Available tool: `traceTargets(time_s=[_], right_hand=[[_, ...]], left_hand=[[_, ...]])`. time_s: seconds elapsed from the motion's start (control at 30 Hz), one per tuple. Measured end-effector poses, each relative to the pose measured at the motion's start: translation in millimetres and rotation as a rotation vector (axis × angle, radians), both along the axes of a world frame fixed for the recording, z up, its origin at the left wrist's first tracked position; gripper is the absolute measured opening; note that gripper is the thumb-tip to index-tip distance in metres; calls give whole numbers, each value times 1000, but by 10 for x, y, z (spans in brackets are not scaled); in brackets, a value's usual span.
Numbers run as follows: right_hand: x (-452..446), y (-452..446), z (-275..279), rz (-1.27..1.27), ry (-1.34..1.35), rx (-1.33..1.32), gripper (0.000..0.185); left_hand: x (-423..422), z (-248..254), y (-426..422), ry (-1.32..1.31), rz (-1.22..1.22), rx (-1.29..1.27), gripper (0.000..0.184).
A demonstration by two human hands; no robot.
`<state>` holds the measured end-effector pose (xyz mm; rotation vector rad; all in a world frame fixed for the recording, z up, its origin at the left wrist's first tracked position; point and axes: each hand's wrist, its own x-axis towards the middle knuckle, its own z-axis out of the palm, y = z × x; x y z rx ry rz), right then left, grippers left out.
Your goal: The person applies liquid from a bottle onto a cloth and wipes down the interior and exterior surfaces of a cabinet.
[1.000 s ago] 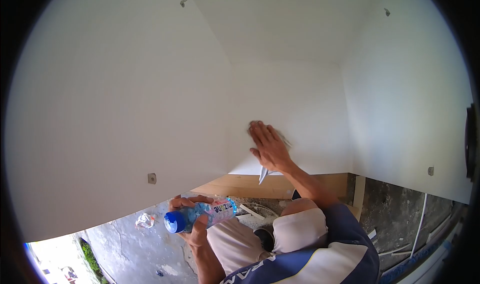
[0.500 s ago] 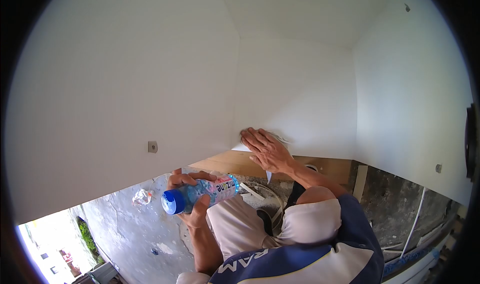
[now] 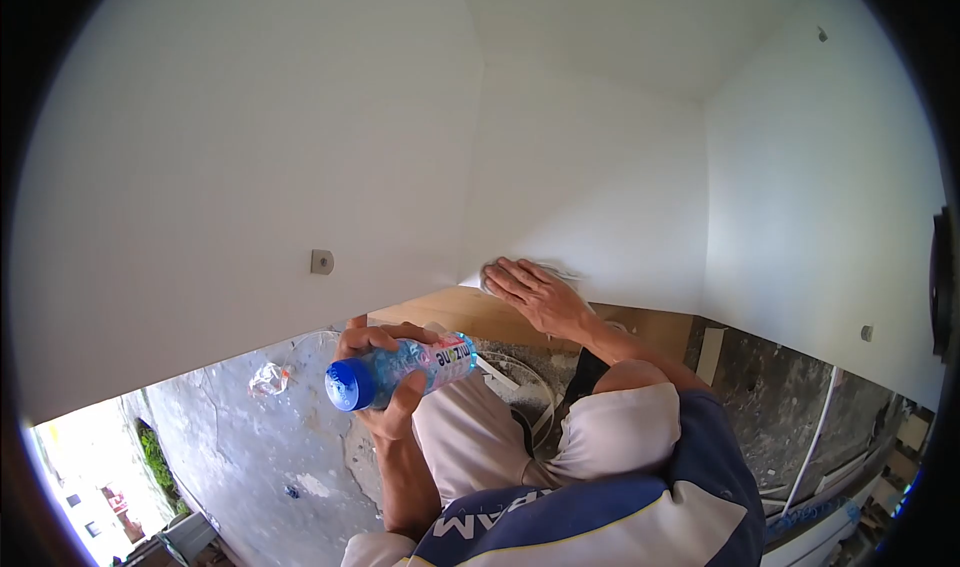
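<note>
My left hand (image 3: pixel 385 377) is wrapped round a clear plastic bottle (image 3: pixel 420 367) with a blue cap and a colourful label. The bottle lies tilted sideways, cap toward the lower left. My right hand (image 3: pixel 535 295) presses, fingers flat and close together, on a whitish cloth (image 3: pixel 560 270) against the lower edge of the white panel (image 3: pixel 590 187). Most of the cloth is hidden under the hand, with only its edge showing.
White panels rise left (image 3: pixel 250 147) and right (image 3: pixel 800 197). Metal fittings (image 3: pixel 321 261) sit on them. Below are a wooden strip (image 3: pixel 500 312), a stained grey floor (image 3: pixel 250 447), crumpled clear plastic (image 3: pixel 268 379), a white pipe (image 3: pixel 812 447) and a bright opening (image 3: pixel 85 477).
The view has shifted slightly. My right hand stays on the cloth near the panel's lower corner, and my left hand still holds the bottle, now a little higher in view.
</note>
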<state>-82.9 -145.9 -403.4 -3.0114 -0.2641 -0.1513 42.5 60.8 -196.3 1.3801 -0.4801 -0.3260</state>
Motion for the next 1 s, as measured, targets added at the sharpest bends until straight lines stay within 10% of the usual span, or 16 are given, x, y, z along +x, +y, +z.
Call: traceTargets(time_s=[0.73, 1.0], right_hand=[[-647, -213, 113, -50, 34, -125, 62], [-553, -61, -51, -94, 74, -184, 63]], left_hand=[[178, -118, 142, -355, -131, 121, 46], [16, 86, -23, -120, -19, 137, 38]])
